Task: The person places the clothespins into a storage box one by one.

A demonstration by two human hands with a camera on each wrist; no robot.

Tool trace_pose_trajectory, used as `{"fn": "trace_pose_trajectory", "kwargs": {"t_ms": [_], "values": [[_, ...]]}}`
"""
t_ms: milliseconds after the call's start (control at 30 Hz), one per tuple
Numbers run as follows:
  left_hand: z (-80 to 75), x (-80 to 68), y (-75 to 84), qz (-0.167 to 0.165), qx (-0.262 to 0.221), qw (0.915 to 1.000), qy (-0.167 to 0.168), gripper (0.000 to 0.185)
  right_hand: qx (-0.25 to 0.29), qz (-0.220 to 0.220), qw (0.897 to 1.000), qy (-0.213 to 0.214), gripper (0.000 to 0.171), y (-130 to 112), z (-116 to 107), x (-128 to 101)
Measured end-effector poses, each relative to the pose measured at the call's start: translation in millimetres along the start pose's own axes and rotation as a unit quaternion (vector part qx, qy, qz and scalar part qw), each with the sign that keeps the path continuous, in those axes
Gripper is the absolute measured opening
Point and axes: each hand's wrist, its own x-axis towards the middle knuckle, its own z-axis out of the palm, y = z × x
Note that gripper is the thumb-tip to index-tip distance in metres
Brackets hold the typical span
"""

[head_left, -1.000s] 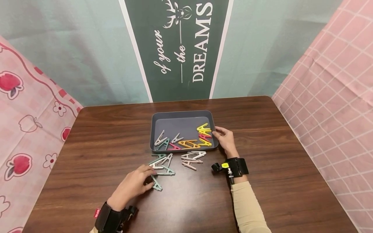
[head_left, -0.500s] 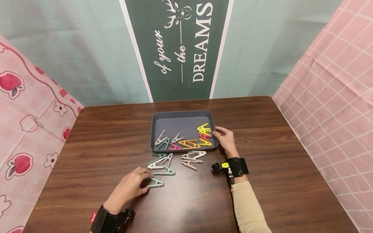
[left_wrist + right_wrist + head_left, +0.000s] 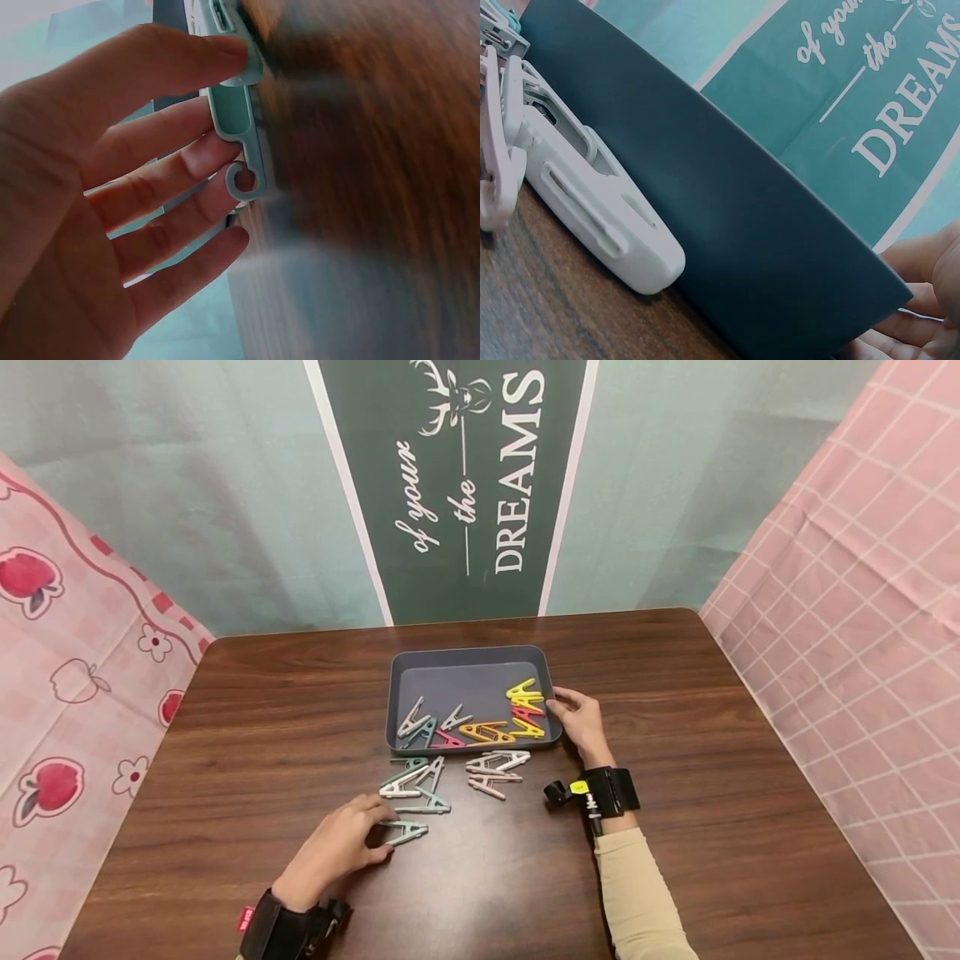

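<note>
Dark brown wood grain fills the lower half of the head view, the tabletop [image 3: 712, 793] that everything lies on. Mid-frame sits the grey tray [image 3: 457, 678], thin-walled and probably stiff, with yellow, pink, orange, green and pale clothespins [image 3: 487, 732] along its near and right sides.

My right hand [image 3: 587, 724] is at the tray's right rim; whether those fingers pinch the wall or only press it, I cannot tell. My left hand [image 3: 337, 837], lower left of centre, has its thumb and forefinger closed on a mint-green clothespin [image 3: 407, 832], below the tray's left corner. Its legs spread towards my fingers and meet on the right.

Just below the tray lie other loose pegs; in the right wrist view, a white clothespin [image 3: 604, 199] sits close beside the wall.

The mint one looks like moulded plastic: I judge it light, stiff, not very fragile, and smooth enough to twist under a careless thumb. Holding it flat across its sides seems surest; squeezing both splayed legs would likely work against its spring. Its small curled hook [image 3: 232, 182], below my thumb in the left wrist view, looks liable to catch on neighbours.
</note>
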Motion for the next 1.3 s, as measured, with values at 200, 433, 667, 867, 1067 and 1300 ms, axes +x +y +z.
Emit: {"fn": "trace_pose_trajectory", "kwargs": {"t_ms": [200,433,667,867,1067,1300], "values": [[2.0,1.6,1.6,-0.006,-0.008,0.9999,0.009,0.03,-0.001,0.001,1.0,0.0,0.039,-0.3,0.7,-0.3],[-0.3,7.7,4.3,-0.003,-0.023,0.9993,0.028,0.029,-0.002,-0.001,1.0,0.003,0.039,-0.4,0.5,-1.0],[-2.1,20.2,3.8,0.014,-0.029,0.9954,0.09,0.03,-0.001,-0.004,1.0,0.001,0.039,-0.3,0.5,-1.7],[-2.7,32.3,2.1,0.008,-0.032,0.9911,0.129,0.031,0.004,-0.003,1.0,0.002,0.039,-0.6,0.5,-0.1],[-9.2,46.1,2.4,-0.032,-0.046,0.9896,0.132,0.028,0.005,0.0,1.0,0.003,0.039,-0.7,-0.4,0.8],[-14.6,61.4,-1.4,-0.085,-0.062,0.9871,0.121,0.03,0.0,0.004,1.0,0.005,0.039,-1.2,0.3,1.1]]}}
